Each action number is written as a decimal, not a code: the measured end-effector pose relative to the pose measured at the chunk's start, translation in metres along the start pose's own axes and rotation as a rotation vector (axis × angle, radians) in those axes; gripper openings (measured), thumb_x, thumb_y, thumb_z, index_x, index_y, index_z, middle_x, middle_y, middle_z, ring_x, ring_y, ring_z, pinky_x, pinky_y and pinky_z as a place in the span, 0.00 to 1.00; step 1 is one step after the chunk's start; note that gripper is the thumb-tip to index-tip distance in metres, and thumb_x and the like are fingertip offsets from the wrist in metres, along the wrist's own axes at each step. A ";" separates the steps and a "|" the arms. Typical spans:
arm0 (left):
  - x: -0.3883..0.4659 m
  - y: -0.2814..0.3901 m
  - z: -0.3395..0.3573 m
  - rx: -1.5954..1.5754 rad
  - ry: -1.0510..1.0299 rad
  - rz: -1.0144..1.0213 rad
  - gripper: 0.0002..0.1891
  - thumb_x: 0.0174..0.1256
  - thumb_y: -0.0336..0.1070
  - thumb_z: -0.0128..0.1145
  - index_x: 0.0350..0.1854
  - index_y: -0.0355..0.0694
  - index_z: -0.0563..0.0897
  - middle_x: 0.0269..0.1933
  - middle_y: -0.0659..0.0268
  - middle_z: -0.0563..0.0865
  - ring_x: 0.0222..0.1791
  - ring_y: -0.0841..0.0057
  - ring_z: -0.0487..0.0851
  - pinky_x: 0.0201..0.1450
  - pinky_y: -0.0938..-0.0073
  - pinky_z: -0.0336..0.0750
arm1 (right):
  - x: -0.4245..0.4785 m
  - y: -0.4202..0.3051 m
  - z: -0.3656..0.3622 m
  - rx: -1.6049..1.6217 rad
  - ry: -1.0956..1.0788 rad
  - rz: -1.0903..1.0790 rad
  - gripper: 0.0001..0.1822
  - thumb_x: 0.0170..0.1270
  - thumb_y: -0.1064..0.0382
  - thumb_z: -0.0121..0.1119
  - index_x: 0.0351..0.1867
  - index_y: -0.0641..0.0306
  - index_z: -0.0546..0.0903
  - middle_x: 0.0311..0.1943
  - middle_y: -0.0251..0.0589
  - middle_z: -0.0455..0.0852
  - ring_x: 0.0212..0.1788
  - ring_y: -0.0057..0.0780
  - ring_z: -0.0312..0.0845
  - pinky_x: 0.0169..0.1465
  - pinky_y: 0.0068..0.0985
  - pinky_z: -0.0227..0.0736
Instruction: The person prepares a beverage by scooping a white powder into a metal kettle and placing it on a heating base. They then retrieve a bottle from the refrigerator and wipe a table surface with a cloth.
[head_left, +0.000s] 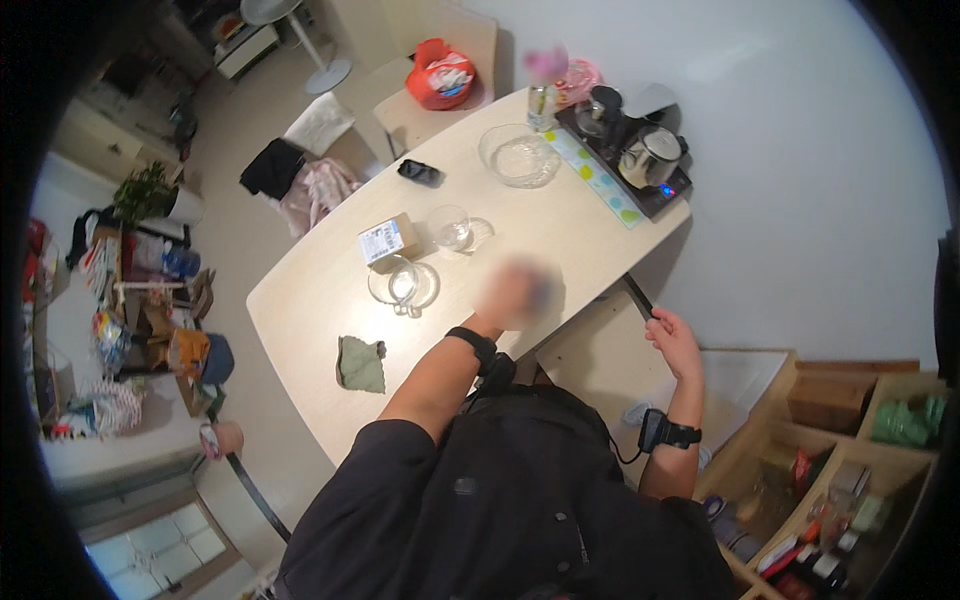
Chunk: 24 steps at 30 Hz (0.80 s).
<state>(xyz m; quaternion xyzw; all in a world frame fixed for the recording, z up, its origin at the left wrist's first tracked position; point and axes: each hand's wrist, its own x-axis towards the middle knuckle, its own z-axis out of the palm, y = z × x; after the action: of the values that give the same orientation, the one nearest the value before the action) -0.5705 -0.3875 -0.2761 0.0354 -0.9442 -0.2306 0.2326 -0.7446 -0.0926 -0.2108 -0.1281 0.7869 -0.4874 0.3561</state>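
My left hand (517, 292) reaches over the pale table (592, 247) near its front edge. It is heavily blurred, with a dark bluish patch at its right side, so I cannot make out what it holds. Past the table edge, the curled fingers of my right hand (671, 337) meet the end of a thin black bar (639, 296); whether they grip it is unclear. Nearest my left hand stands a clear glass bowl or cup (450, 229). Beyond it are a small cardboard box (388, 240) with a printed label and a clear glass cup (394, 283) with a handle.
A green cloth (361, 364) and a black object (420, 172) lie on the table. Farther back are a large glass bowl (519, 156), a flower vase (541, 109) and an electric kettle set (651, 156). A chair seat (600, 352) and wooden shelving (810, 442) stand at right.
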 end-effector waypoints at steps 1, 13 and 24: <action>0.002 -0.001 -0.001 -0.003 -0.016 -0.011 0.11 0.41 0.32 0.60 0.31 0.39 0.80 0.30 0.56 0.79 0.32 0.57 0.76 0.36 0.58 0.70 | 0.020 -0.004 -0.001 -0.042 -0.033 -0.015 0.21 0.65 0.61 0.57 0.56 0.71 0.73 0.35 0.36 0.83 0.36 0.20 0.77 0.38 0.19 0.71; 0.030 -0.027 0.037 0.400 -0.104 -0.006 0.25 0.40 0.38 0.66 0.47 0.38 0.78 0.44 0.55 0.80 0.46 0.56 0.75 0.51 0.52 0.67 | 0.198 -0.021 -0.058 -0.595 -0.004 -0.083 0.38 0.57 0.57 0.58 0.70 0.61 0.60 0.45 0.56 0.84 0.50 0.52 0.78 0.54 0.38 0.72; 0.034 -0.036 0.047 0.461 -0.286 -0.135 0.36 0.50 0.49 0.64 0.60 0.32 0.71 0.56 0.47 0.74 0.57 0.49 0.71 0.65 0.36 0.55 | 0.313 -0.041 -0.095 -0.999 0.114 -0.135 0.44 0.55 0.64 0.55 0.74 0.47 0.49 0.45 0.55 0.83 0.48 0.52 0.79 0.51 0.42 0.74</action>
<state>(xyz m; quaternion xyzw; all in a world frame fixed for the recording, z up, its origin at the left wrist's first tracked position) -0.6230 -0.4062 -0.3151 0.1171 -0.9905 -0.0274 0.0670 -1.0390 -0.2210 -0.2864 -0.3065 0.9321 -0.0797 0.1756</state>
